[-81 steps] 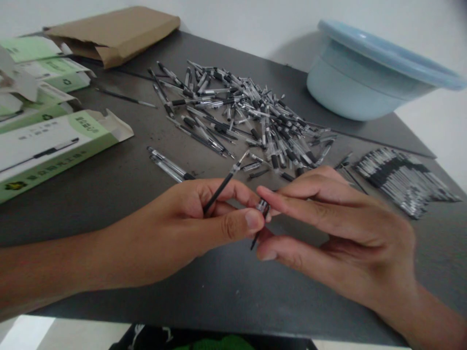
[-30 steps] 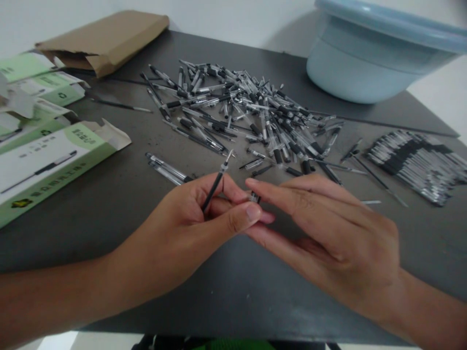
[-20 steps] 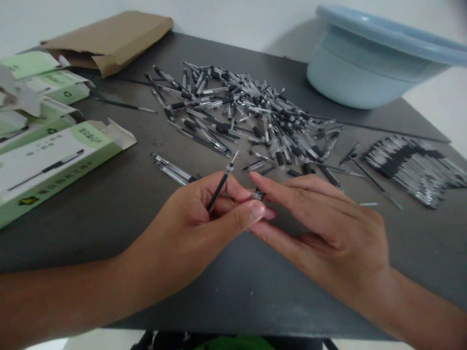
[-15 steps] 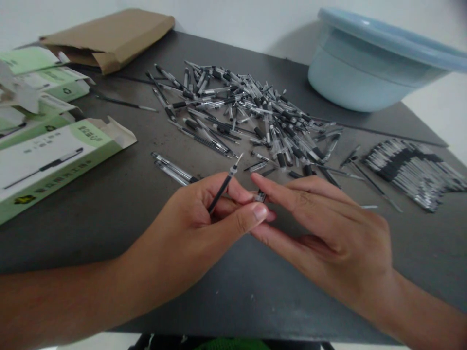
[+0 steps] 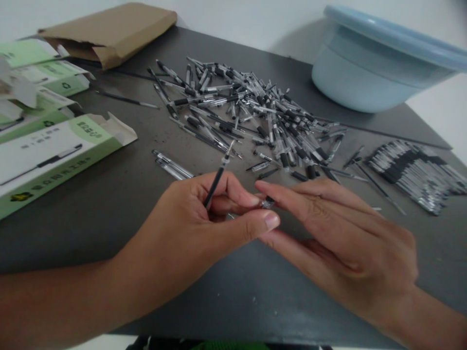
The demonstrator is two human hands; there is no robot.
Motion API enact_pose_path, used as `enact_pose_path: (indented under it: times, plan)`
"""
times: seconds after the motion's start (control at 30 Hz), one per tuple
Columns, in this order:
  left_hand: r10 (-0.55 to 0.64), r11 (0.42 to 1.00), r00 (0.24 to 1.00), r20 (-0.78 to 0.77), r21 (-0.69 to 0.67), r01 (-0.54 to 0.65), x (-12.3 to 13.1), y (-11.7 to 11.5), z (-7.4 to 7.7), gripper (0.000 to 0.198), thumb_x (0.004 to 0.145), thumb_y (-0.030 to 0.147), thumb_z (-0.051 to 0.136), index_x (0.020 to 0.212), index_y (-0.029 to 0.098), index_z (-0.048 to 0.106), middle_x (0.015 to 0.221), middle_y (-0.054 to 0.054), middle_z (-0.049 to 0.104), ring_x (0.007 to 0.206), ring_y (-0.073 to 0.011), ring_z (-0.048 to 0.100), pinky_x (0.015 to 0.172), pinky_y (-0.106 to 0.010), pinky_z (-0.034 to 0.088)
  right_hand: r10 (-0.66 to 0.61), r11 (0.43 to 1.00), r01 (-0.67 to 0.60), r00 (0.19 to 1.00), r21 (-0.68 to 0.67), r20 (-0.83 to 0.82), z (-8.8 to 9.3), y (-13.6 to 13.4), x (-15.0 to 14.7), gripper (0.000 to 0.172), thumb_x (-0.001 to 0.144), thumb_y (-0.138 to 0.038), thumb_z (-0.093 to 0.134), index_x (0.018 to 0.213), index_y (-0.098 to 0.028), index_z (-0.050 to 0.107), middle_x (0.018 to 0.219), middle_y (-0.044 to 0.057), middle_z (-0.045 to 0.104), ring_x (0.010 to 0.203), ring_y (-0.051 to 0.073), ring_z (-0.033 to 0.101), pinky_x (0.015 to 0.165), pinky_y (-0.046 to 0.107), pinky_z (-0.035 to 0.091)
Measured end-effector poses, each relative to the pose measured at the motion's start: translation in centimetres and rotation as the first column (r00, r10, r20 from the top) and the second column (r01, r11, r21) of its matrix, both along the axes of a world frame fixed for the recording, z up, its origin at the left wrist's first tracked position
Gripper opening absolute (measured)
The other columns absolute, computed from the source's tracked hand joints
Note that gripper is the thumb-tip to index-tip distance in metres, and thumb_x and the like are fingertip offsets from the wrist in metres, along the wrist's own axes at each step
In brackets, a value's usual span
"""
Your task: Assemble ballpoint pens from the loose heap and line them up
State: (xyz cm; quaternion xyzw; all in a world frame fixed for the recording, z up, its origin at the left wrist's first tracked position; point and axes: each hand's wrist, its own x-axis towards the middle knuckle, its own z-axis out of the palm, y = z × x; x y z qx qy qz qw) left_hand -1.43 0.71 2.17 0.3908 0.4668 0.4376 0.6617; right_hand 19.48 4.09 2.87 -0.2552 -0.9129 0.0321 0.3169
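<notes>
Black refill (image 5: 215,187) is poking toward 1 o'clock, probably parked there because left hand (image 5: 200,233) is pinching a clear pen bit (image 5: 267,203), fingers closed; right hand (image 5: 352,238) is half-curling, can't tell its grip.

No wording can be read for certain: the front green-and-white box (image 5: 62,165) bears blurred Chinese-looking characters (image 5: 60,174) and a yellow-and-black emblem (image 5: 21,197), while two of the boxes behind it (image 5: 78,83) each show a small dark recycling sign (image 5: 66,85) on a green side.
</notes>
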Motion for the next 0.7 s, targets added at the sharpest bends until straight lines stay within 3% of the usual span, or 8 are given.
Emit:
enact_pose_path:
  times: [0.1, 0.27, 0.43, 0.57, 0.7]
  plan:
    - [0.016, 0.999, 0.998, 0.055, -0.042, -0.014, -0.1, 0.1, 0.3, 0.026, 0.075, 0.009, 0.093, 0.074, 0.02, 0.069, 0.072, 0.007, 0.08, 0.067, -0.0067, 0.072, 0.061, -0.008, 0.054, 0.028, 0.999, -0.028, 1.0, 0.027, -0.011, -0.1, 0.1, 0.0, 0.032, 0.1, -0.019, 0.077, 0.131, -0.01, 0.073, 0.118, 0.005, 0.086, 0.103, 0.02, 0.079, 0.095, 0.031, 0.066]
    - [0.001, 1.0, 0.998, -0.061, -0.015, -0.002, -0.3, 0.2, 0.6, 0.025, 0.079, 0.02, 0.093, 0.073, 0.021, 0.069, 0.07, 0.004, 0.078, 0.067, -0.0133, 0.073, 0.06, -0.017, 0.058, 0.032, 0.996, -0.035, 0.999, 0.088, 0.034, -0.9, 0.3, 0.1, 0.039, 0.101, -0.019, 0.076, 0.138, -0.009, 0.069, 0.124, 0.007, 0.084, 0.106, 0.022, 0.079, 0.096, 0.035, 0.066]
    - [0.0, 1.0, 0.996, -0.095, -0.006, 0.0, -0.2, 0.3, 0.6, 0.025, 0.081, 0.021, 0.092, 0.072, 0.021, 0.069, 0.07, 0.003, 0.078, 0.068, -0.0145, 0.075, 0.061, -0.018, 0.059, 0.041, 0.992, -0.051, 0.996, 0.116, 0.084, -1.2, 0.3, 0.2, 0.041, 0.101, -0.019, 0.075, 0.14, -0.008, 0.067, 0.117, 0.01, 0.085, 0.1, 0.023, 0.08, 0.088, 0.037, 0.068]
    - [-0.01, 1.0, 0.999, -0.031, -0.012, 0.01, -0.3, 0.3, 0.7, 0.022, 0.08, 0.015, 0.092, 0.071, 0.021, 0.072, 0.074, 0.004, 0.081, 0.068, -0.0111, 0.075, 0.061, -0.013, 0.057, 0.068, 0.99, -0.076, 0.995, 0.116, 0.073, -0.9, 0.6, 0.2, 0.037, 0.102, -0.015, 0.072, 0.138, -0.015, 0.069, 0.12, 0.007, 0.085, 0.098, 0.021, 0.08, 0.089, 0.033, 0.069]
    - [-0.079, 0.997, 0.994, 0.075, -0.008, 0.08, -0.7, 0.6, 1.4, 0.017, 0.082, 0.012, 0.091, 0.077, 0.024, 0.081, 0.076, 0.007, 0.082, 0.074, -0.0095, 0.077, 0.065, -0.01, 0.057, 0.091, 0.993, -0.094, 0.995, 0.067, 0.039, -0.1, 0.6, 0.3, 0.042, 0.102, -0.013, 0.069, 0.144, -0.01, 0.064, 0.118, 0.009, 0.085, 0.101, 0.02, 0.079, 0.095, 0.03, 0.068]
